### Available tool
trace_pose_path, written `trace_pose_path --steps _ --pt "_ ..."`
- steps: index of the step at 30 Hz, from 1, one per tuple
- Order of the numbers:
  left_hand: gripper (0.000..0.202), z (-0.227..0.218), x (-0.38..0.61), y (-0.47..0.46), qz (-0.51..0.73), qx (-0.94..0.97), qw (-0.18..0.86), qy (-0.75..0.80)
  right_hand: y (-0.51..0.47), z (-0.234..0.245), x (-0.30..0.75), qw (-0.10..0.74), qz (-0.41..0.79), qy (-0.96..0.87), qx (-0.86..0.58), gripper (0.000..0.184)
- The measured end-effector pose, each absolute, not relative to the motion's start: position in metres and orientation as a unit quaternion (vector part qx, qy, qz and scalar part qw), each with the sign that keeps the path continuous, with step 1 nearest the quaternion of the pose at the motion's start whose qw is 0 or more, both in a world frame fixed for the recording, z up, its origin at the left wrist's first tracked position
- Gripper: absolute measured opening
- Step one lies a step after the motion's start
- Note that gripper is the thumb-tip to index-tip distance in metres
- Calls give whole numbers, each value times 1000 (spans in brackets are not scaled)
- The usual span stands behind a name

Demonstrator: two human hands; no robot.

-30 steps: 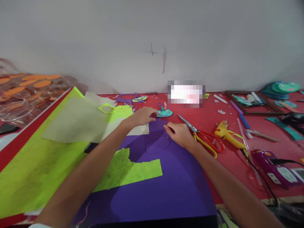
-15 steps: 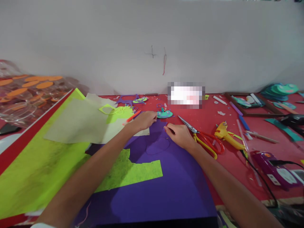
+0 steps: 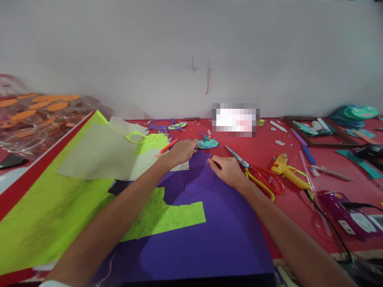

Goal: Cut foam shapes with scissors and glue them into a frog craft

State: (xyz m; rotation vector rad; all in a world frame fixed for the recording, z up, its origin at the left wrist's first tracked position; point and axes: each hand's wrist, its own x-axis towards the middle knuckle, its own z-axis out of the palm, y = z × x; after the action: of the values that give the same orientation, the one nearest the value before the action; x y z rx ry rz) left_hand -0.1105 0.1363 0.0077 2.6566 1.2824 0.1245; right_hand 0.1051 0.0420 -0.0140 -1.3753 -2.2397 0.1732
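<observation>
A large purple craft sheet (image 3: 227,239) lies in front of me, with a rounded outline drawn on it. At its far edge my left hand (image 3: 186,152) is closed, fingertips pinched at the sheet's narrow end. My right hand (image 3: 226,167) is closed too, thumb and finger on the same edge a little to the right. Just beyond the fingers is a teal oval cutout (image 3: 208,144) with small raised dots. Red-and-yellow-handled scissors (image 3: 263,177) lie beside my right hand, blades partly apart. An orange pen (image 3: 169,146) rests left of my left hand.
Lime-green felt (image 3: 182,215) overlaps the purple sheet; more lime sheet and pale paper (image 3: 95,155) spread left. Right on the red table (image 3: 287,219) are a yellow glue gun (image 3: 289,171), a purple power box (image 3: 347,215) and a brown frame (image 3: 332,142). Clear plastic cups (image 3: 24,131) stand far left.
The whole view has shifted very slightly. Both hands stay in nearly the same place and pose at the purple sheet's far edge.
</observation>
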Motion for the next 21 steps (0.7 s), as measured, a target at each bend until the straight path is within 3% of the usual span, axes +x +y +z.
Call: trace_pose_path --steps 9,21 --pt "10 7 -112 137 35 894 87 437 42 -15 106 251 65 -824 -504 36" --pt "21 7 -108 129 37 893 72 442 41 -13 106 251 74 -824 -503 35"
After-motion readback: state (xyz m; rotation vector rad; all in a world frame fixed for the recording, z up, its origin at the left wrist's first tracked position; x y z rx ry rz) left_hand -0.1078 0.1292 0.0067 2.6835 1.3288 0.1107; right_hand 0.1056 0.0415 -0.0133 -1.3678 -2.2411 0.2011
